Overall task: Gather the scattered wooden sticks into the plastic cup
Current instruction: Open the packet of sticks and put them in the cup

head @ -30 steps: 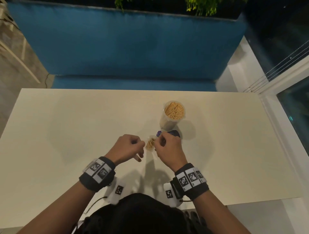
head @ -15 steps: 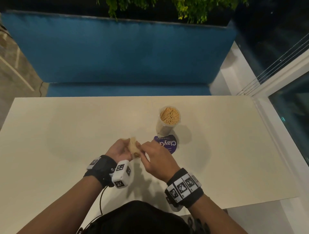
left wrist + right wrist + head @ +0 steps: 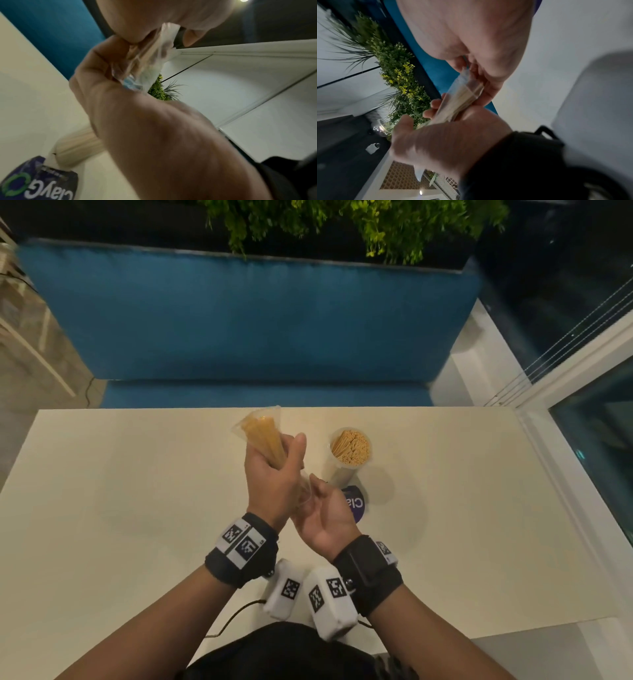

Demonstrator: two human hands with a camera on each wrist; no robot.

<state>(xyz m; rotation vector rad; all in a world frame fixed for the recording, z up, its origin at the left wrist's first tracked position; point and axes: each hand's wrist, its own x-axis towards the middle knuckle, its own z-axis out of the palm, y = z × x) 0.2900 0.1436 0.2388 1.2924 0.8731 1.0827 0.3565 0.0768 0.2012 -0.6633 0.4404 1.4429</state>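
Sticks point(image 3: 265, 440) fill the clear cup point(image 3: 257, 419) your left hand point(image 3: 274, 477) grips — your right hand point(image 3: 322, 518) cups its base, above the table point(image 3: 137, 508).

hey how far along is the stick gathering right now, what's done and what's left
Done: the plastic cup stands on the table, packed with sticks. In hand: the left hand grips a clear sleeve of sticks raised off the table, and the right hand holds its lower end. Left: that bundle isn't in the cup yet. No loose sticks show on the table.

Two plastic cups point(image 3: 346, 463) point(image 3: 260, 433) of sticks, one purple lid point(image 3: 356, 503), two hands point(image 3: 274, 477) point(image 3: 323, 522)
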